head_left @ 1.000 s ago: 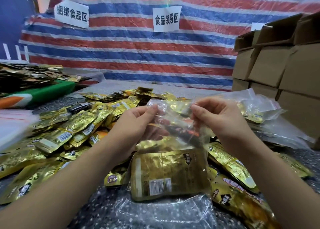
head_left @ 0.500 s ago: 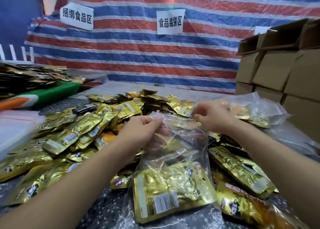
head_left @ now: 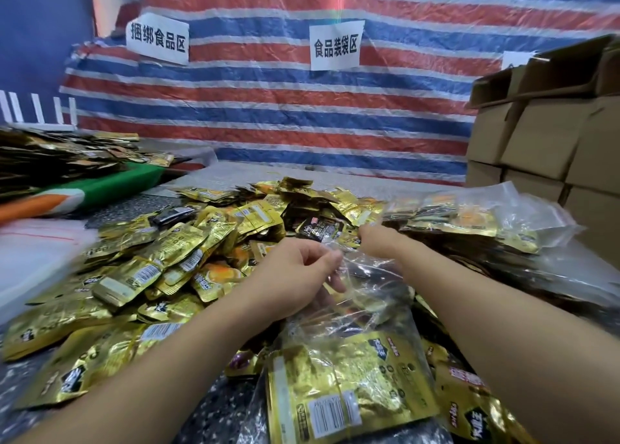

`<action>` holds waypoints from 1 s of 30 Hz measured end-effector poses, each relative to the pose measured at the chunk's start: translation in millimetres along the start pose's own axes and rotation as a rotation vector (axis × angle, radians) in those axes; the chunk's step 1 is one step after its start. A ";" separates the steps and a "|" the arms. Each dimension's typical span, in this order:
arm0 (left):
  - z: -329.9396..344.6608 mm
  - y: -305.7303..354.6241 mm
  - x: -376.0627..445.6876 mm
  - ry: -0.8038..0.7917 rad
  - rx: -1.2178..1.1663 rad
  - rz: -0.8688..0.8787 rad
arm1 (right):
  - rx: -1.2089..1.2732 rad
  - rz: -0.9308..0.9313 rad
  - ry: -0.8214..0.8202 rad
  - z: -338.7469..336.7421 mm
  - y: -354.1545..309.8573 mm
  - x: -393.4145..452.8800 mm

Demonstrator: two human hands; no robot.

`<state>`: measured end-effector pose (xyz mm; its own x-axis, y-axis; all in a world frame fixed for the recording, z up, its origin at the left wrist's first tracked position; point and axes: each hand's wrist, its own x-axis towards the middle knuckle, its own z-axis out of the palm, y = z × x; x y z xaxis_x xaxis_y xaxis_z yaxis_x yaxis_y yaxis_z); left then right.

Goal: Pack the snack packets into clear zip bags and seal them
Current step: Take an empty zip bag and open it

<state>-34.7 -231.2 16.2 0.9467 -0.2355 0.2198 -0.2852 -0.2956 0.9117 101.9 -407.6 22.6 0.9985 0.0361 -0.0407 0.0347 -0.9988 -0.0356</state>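
A clear zip bag (head_left: 365, 296) lies in front of me with gold snack packets (head_left: 349, 386) inside its lower half. My left hand (head_left: 298, 275) pinches the bag's top edge at the left. My right hand (head_left: 379, 242) has reached to the far end of that edge, fingers curled on the plastic near a black packet (head_left: 318, 227). Loose gold packets (head_left: 167, 269) are heaped across the table to the left and behind.
Filled clear bags (head_left: 469, 218) are piled at the right, in front of stacked cardboard boxes (head_left: 553, 134). A green and orange tray (head_left: 100, 191) with more packets stands at the left. A striped tarp with paper signs (head_left: 335, 45) hangs behind the speckled table (head_left: 214, 406).
The bag has come down from upright and now lies lower. My right hand has slid away to the right along the top edge; my left hand still holds the left end.
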 end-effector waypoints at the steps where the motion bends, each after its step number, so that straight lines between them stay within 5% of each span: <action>1: 0.3 -0.5 0.0 -0.002 -0.010 -0.002 | 0.011 0.029 0.000 2.6 -0.9 0.1; 8: -0.5 -3.2 2.1 -0.010 -0.015 -0.006 | 0.027 -0.081 0.115 0.9 5.3 -10.6; 13: -0.1 -4.6 2.3 -0.013 -0.017 0.000 | 0.165 -0.187 0.387 -14.2 18.3 -21.5; 19: -0.4 -6.0 4.1 -0.019 -0.025 -0.002 | 0.747 0.021 0.647 -46.4 31.9 -25.6; 23: -0.1 -6.8 4.4 -0.017 -0.029 -0.002 | 1.403 0.325 0.361 -44.9 35.8 -28.2; 26: 0.4 -5.7 3.6 -0.010 -0.048 -0.007 | 1.741 0.311 0.082 -36.6 34.0 -39.5; 30: -1.8 -4.1 3.9 0.016 -0.088 -0.012 | 1.912 0.198 0.026 -37.4 27.1 -57.2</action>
<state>-29.6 -229.2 13.9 0.9524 -0.2177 0.2137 -0.2604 -0.2158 0.9411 47.3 -437.9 61.2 0.9827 -0.0746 -0.1692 -0.1300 0.3724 -0.9189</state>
